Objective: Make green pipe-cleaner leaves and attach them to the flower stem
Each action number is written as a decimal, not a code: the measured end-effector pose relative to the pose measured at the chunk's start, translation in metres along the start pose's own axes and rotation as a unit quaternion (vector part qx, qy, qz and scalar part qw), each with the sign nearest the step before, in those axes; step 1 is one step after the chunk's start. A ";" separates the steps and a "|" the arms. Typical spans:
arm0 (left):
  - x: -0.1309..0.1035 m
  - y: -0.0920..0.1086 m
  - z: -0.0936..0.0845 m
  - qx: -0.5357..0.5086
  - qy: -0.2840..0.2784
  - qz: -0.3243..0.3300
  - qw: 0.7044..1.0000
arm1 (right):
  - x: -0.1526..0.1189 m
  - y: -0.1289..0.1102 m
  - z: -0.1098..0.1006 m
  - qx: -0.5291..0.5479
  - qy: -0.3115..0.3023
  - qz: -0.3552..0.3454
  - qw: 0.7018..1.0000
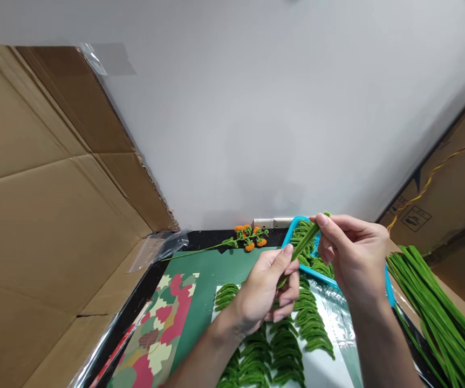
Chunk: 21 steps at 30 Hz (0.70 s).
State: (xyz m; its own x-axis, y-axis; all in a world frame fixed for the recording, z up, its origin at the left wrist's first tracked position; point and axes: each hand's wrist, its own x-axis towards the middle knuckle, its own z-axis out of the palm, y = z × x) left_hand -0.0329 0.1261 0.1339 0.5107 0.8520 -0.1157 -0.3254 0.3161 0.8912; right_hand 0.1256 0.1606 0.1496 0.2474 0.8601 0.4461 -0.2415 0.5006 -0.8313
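A folded green pipe cleaner is stretched slantwise between my two hands. My left hand is closed round its lower part, thumb on top. At the upper end, the thumb and fingertips of my right hand pinch it. Below my hands, rows of curved green pipe-cleaner pieces lie on a white sheet, partly hidden by my left hand. Behind my right hand stands a blue basket with many more green pieces in it.
Long green pipe cleaners lie in a bundle at the right. An orange-flowered stem rests at the back of the green mat. A patterned sheet is at left. Cardboard walls and a white wall enclose the table.
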 end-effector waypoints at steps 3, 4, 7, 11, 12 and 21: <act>0.001 -0.003 0.002 0.030 0.019 0.017 0.999 | 0.000 0.000 0.000 -0.018 0.009 -0.017 1.000; 0.000 -0.003 0.002 0.035 0.022 0.013 0.999 | 0.001 0.000 0.000 -0.025 0.011 -0.023 0.999; -0.001 -0.002 0.002 0.025 0.007 -0.019 0.999 | 0.002 -0.002 -0.002 -0.033 0.021 -0.033 0.999; -0.001 -0.001 0.002 0.004 -0.038 -0.032 0.999 | 0.006 -0.005 -0.008 -0.039 0.046 -0.049 0.997; -0.001 -0.001 0.002 0.002 -0.043 -0.031 0.999 | 0.007 -0.006 -0.010 -0.040 0.050 -0.053 0.997; -0.002 -0.006 0.007 0.069 0.050 0.048 0.995 | 0.010 -0.001 -0.010 -0.062 0.057 -0.061 0.995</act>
State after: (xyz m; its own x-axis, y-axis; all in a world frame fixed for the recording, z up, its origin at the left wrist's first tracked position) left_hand -0.0264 0.1191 0.1324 0.3992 0.9146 -0.0642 -0.2525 0.1769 0.9513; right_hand 0.1375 0.1679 0.1518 0.3735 0.7740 0.5112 -0.0884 0.5783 -0.8110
